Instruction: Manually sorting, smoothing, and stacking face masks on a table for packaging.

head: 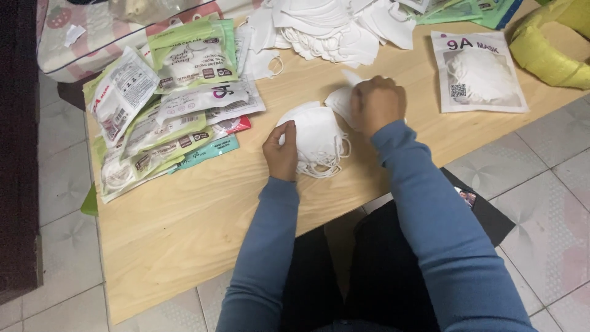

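Stacking white face masks on the low wooden table (203, 233)

We've got our left hand (281, 154) curled loosely against the near edge of the small stack of masks (316, 138) mid-table, steadying it, while our right hand (376, 104) is closed around a single mask (340, 101) just beside the stack's far side. Best bet, we reckon: keep the left hand pinning the stack so the ear loops (326, 167) don't tangle, and line up the folded edges. The big loose mask heap (335, 27) sits further back, packaged masks (166, 104) off to the left, one flat packet (478, 72) on the right.
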